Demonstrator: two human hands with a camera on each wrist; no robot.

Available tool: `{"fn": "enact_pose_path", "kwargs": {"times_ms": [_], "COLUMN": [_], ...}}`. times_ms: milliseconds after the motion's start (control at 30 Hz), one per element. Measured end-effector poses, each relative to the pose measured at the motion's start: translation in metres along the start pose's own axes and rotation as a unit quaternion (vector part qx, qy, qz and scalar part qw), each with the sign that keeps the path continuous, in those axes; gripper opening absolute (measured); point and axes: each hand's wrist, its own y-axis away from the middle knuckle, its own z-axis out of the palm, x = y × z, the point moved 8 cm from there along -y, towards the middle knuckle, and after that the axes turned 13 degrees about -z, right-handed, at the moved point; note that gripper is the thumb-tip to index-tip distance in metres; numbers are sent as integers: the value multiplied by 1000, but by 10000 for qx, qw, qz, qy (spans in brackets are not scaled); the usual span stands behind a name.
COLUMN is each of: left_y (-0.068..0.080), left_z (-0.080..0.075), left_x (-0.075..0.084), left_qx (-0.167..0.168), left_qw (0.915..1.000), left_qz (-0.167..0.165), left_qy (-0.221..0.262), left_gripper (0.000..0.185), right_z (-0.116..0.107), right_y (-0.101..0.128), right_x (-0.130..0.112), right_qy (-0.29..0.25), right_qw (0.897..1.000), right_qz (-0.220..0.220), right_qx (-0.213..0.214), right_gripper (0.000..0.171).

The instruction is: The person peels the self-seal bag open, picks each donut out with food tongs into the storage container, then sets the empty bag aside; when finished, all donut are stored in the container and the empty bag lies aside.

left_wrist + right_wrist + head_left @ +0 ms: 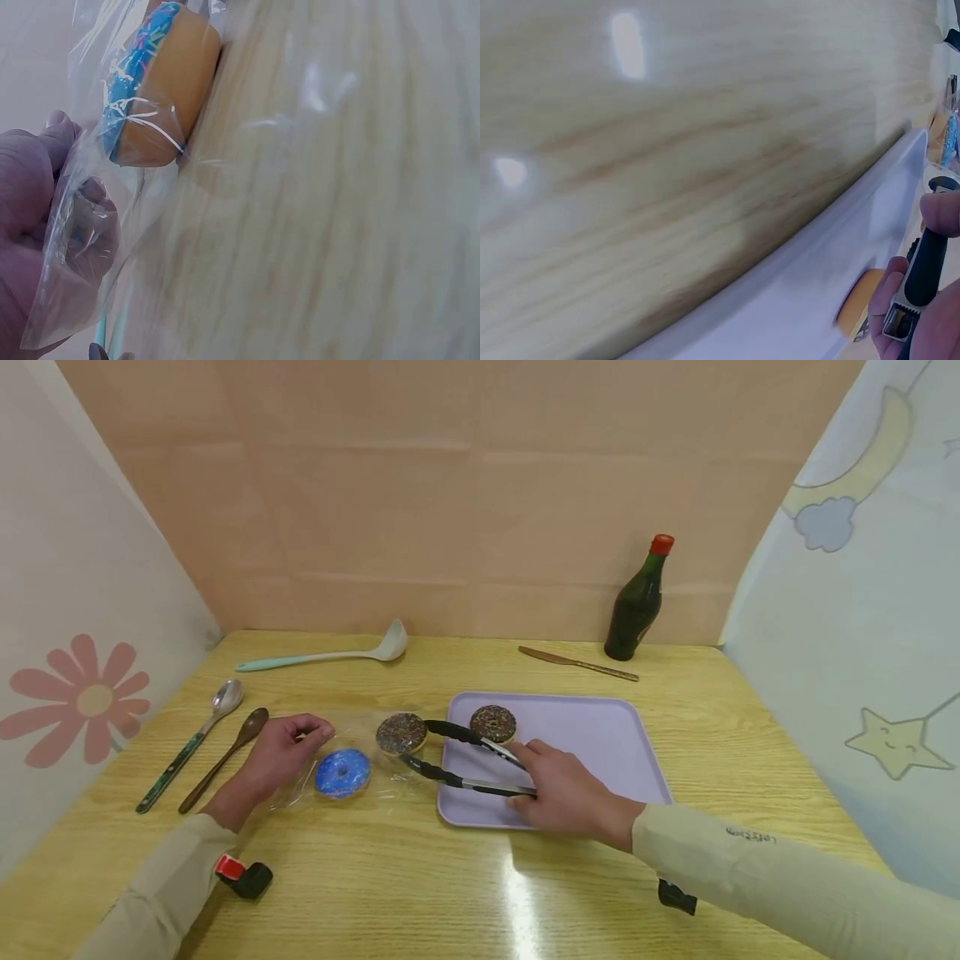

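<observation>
**Tongs closing on sprinkled donut at bag mouth**

L hand (281, 752) pinches edge of clear plastic bag (330, 760) on wooden worktop (480, 877); blue-iced donut (342, 772) inside. Just right, chocolate sprinkled donut (401, 732) sits btwn tips of black-tipped metal tongs (465, 758), long axis running L–R. R hand (558, 789) grips tongs' handles over lilac plastic tray (600, 735), w/ 2nd chocolate donut (492, 723).
</observation>
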Motion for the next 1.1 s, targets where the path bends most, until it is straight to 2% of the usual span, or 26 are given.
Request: {"fn": "enact_pose_path", "kwargs": {"times_ms": [200,600,867,1100], "left_y": [1,2,3,1], "left_z": [-5,-5,-3,2], "left_x": [-1,-2,-3,1], "left_qx": [106,76,-63,-154], "left_qw": [9997,9999,9999,9998], "left_qz": [56,-1,-68,-27], "left_qy": [-203,-134,-96,-83], "left_gripper": [24,22,23,21], "right_z": [-10,-26,-38,-48], "right_y": [26,76,110,138], "right_x": [0,3,17,36], "right_qy": [103,198,73,420], "right_qw": [9996,9978,9966,9915], "right_qz": [-92,-199,91,370], "right_qx": [227,595,817,1175], "right_gripper": [60,57,54,56]}}
